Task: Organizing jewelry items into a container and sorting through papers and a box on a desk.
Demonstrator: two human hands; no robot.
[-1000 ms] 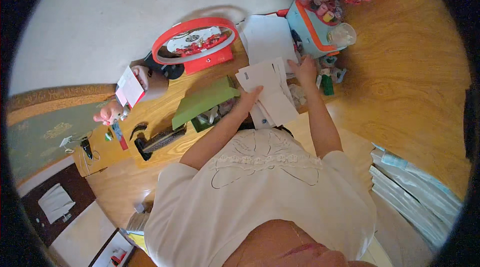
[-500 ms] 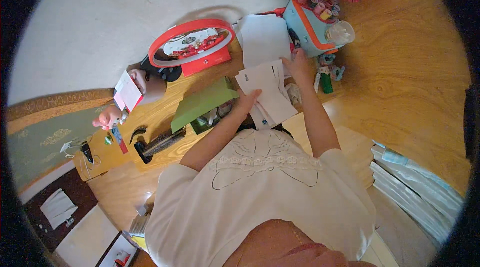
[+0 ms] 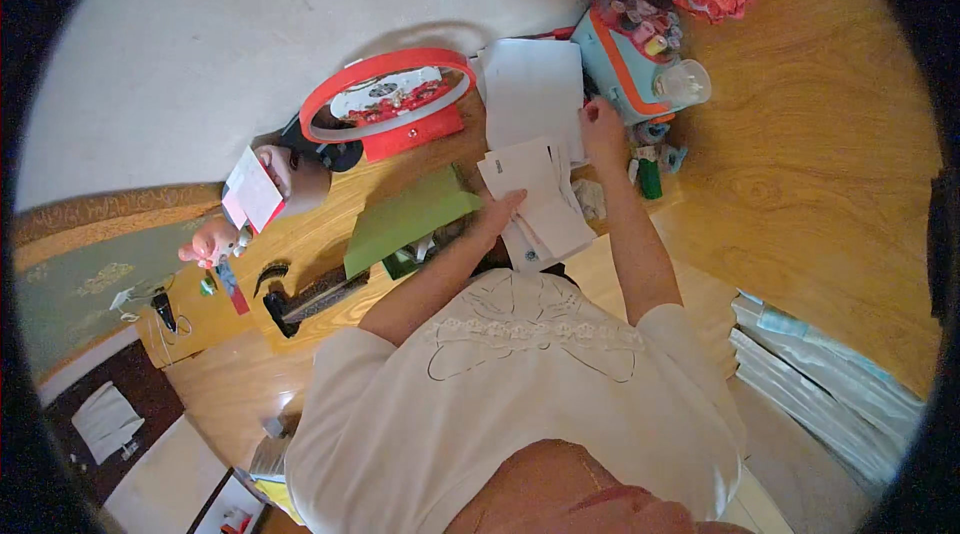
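My left hand (image 3: 502, 211) grips a few white paper sheets (image 3: 545, 189), its thumb lying on top of them near their left edge. The sheets fan slightly apart at the lower end, close to my body. Beyond them a larger stack of white paper (image 3: 535, 84) lies flat on the desk. My right hand (image 3: 604, 139) is off the held sheets, at the right edge of that stack. Its fingers are curled together; whether anything small is between them is hidden. A green box (image 3: 410, 219) with its lid raised stands left of my left forearm.
A light-blue box with orange trim (image 3: 625, 69) holds several small bottles at the right, a clear cup (image 3: 683, 83) beside it. A red-rimmed round mirror (image 3: 340, 69) stands behind the green box. Left lie a black comb (image 3: 272, 276) and a pink figurine (image 3: 208, 242).
My right hand has drawn away from the held sheets, slightly right, and its fingers have curled. The left hand keeps its hold on the papers. The whole view has shifted a little.
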